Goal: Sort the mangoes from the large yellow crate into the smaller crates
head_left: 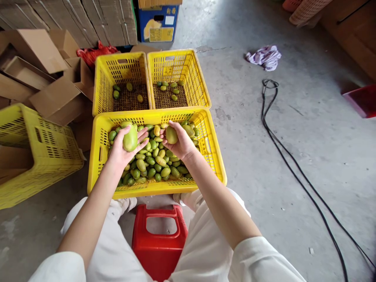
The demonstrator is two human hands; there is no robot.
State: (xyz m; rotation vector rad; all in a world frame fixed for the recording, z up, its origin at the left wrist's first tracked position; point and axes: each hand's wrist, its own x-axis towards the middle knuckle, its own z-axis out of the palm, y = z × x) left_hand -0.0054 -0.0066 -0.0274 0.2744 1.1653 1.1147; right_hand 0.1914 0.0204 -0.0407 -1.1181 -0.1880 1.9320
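Over the near yellow crate (155, 191), my left hand (119, 149) holds a large pale-green mango (130, 139) between thumb and palm, its other fingers spread out. A smaller, duller green mango (171, 135) sits in the grip of my right hand (182, 144), palm turned inward and fingers curled beneath it. Below both hands lies a thick layer of green and yellowish mangoes (151, 160) of mixed sizes. Parts of that layer are hidden by my hands and forearms.
Two yellow crates (123, 109) (179, 106) stand beyond, each with several fruits. Left are another crate (53, 156) and cardboard boxes (58, 94). A red stool (160, 243) is between my legs. A black cable (282, 145) and a cloth (266, 58) lie right.
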